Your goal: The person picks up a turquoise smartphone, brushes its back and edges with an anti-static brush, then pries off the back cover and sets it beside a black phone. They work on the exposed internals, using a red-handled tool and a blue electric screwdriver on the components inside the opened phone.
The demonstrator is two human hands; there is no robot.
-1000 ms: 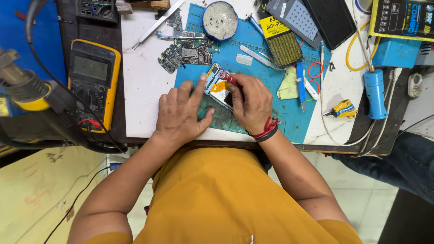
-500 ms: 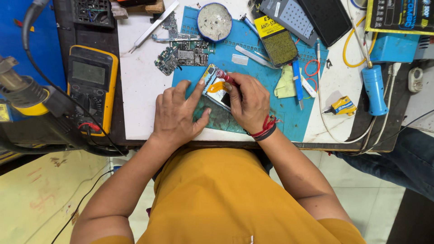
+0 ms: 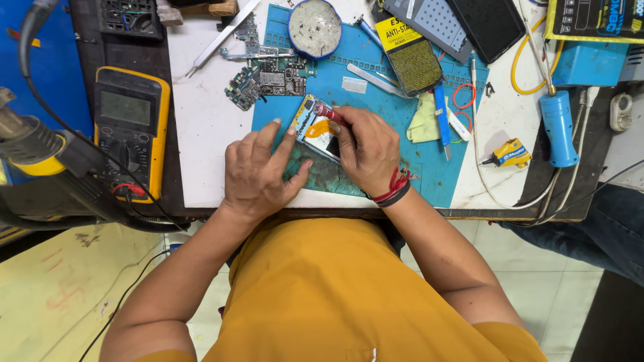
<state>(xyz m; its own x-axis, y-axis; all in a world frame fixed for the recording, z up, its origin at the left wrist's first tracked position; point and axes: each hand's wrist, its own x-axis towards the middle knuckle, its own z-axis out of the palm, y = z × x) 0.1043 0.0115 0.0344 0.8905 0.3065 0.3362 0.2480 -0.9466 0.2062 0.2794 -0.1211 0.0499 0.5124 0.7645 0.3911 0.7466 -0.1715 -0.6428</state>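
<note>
An opened phone (image 3: 315,127) with an orange flex cable lies tilted on the blue work mat (image 3: 376,87). My left hand (image 3: 258,171) rests beside it with fingers spread, the fingertips steadying its left edge. My right hand (image 3: 365,147) is closed around a small red-tipped tool (image 3: 327,111) whose tip touches the top of the phone's inside. A red and black band is on my right wrist.
A yellow multimeter (image 3: 131,127) sits at the left, circuit boards (image 3: 265,77) and tweezers (image 3: 221,37) at the back. A round tin (image 3: 315,27), brush (image 3: 409,60), blue screwdriver (image 3: 441,114), blue-handled iron (image 3: 557,127) and a hot-air nozzle (image 3: 33,144) surround the mat.
Both hands and the phone stay in nearly the same place; my left fingers have spread slightly along the phone's edge. The tool tip stays at the phone's top.
</note>
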